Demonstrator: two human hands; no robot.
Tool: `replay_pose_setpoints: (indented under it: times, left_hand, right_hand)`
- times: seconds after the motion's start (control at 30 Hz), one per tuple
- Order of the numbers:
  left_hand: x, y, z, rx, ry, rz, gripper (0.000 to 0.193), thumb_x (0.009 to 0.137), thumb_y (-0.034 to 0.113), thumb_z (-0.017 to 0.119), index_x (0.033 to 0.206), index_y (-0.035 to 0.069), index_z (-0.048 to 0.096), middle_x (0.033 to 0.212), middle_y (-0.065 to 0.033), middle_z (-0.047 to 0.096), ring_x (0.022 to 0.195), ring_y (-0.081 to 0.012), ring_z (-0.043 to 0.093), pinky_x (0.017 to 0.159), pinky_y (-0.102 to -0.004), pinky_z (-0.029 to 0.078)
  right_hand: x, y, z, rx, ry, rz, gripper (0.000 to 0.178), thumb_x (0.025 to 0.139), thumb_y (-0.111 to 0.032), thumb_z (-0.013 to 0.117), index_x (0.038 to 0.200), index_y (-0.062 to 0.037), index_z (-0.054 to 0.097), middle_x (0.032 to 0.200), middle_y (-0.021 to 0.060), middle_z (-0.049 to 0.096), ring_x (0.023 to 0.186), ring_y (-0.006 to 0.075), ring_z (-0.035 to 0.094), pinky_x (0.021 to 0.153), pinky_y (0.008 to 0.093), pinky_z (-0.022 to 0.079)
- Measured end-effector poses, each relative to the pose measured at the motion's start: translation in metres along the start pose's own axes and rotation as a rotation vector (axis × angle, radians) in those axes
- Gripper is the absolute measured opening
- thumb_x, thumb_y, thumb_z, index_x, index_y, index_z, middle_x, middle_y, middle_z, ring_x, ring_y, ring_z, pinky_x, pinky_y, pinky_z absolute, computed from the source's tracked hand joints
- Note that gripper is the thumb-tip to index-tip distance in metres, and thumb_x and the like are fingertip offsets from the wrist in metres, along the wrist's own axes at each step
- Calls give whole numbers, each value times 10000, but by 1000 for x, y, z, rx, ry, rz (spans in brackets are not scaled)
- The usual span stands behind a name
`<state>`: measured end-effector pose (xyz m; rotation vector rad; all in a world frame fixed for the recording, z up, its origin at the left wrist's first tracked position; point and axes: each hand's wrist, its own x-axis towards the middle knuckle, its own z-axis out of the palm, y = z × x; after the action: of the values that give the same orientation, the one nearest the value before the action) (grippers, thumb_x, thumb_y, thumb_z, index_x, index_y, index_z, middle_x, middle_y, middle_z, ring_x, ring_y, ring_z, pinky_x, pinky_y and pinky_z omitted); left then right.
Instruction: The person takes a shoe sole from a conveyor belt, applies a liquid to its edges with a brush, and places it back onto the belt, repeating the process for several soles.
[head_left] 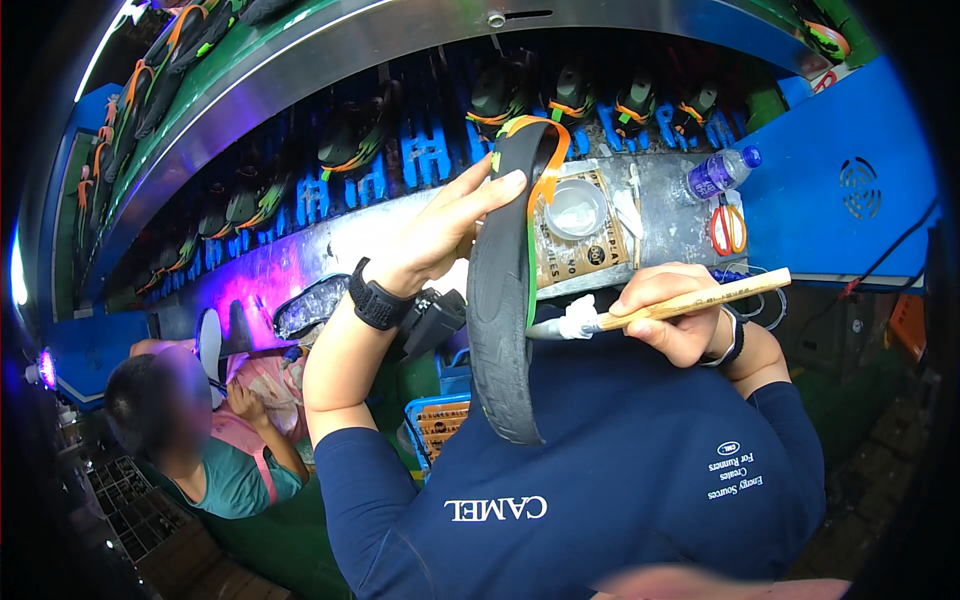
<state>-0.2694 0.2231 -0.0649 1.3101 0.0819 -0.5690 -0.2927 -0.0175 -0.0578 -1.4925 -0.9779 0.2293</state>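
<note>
Bold white capitals run upside down across the navy T-shirt (600, 430) at lower centre; towards its right, three smaller white lines, also inverted, sit beneath an oval emblem. Dark capitals and a round badge mark the cardboard sheet (582, 254) right of centre. The plastic bottle (716, 176), upper right, has a purple label with pale print.
</note>
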Motion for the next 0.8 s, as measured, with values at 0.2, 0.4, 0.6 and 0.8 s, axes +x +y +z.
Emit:
replay_pose_setpoints:
  times: [0.2, 0.4, 0.6, 0.8]
  left_hand:
    - [-1, 3, 0, 27, -22, -32, 678, 756, 418, 548, 1262, 73, 258, 1073, -105, 474, 883, -163, 529, 679, -260, 457]
    - [-9, 10, 10, -16, 15, -7, 675, 761, 411, 546, 1257, 53, 259, 1070, -100, 475, 884, -126, 522, 692, -246, 456]
    - [-13, 14, 19, -21, 3, -14, 617, 786, 356, 531, 1250, 44, 271, 1085, -88, 458, 886, -128, 509, 713, -248, 447]
    - [-13, 13, 34, -33, 42, -26, 590, 800, 345, 514, 1235, 13, 294, 1134, -92, 426, 977, -129, 436, 824, -255, 372]
  right_hand:
    - [2, 4, -1, 0, 13, 8, 134, 710, -45, 578, 817, 33, 566, 690, 122, 587, 588, 188, 565, 550, 263, 450]
    - [11, 24, -9, -74, 188, -40, 105, 733, -11, 546, 810, 59, 557, 700, 126, 578, 596, 158, 545, 548, 242, 435]
    - [14, 53, -17, 52, 354, 161, 117, 761, -11, 531, 862, 48, 546, 778, 73, 562, 641, 81, 503, 534, 189, 390]
    - [11, 68, -48, 28, 469, 67, 120, 783, 12, 504, 896, 38, 533, 727, 46, 543, 599, 64, 482, 522, 169, 386]
